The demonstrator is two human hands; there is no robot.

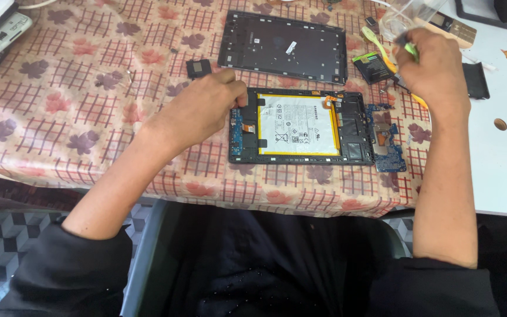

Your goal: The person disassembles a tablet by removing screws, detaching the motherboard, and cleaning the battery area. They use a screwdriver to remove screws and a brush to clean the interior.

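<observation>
Table (77,88) under a checked floral cloth, opened tablet (300,126) at the centre of the frame

Above the tablet lies its dark back cover (283,47); a white-and-yellow battery (298,133) fills the tablet's middle, a blue circuit board (387,141) touches its right edge; left hand (198,105), fingers curled, presses the tablet's upper left corner; right hand (432,64), upper right, grips a green-handled tool (409,50)

The left hand (198,108) is curled, knuckles up, forearm angled in from lower left. The right hand (432,61) is fisted — wrist raised, forearm nearly vertical.
</observation>
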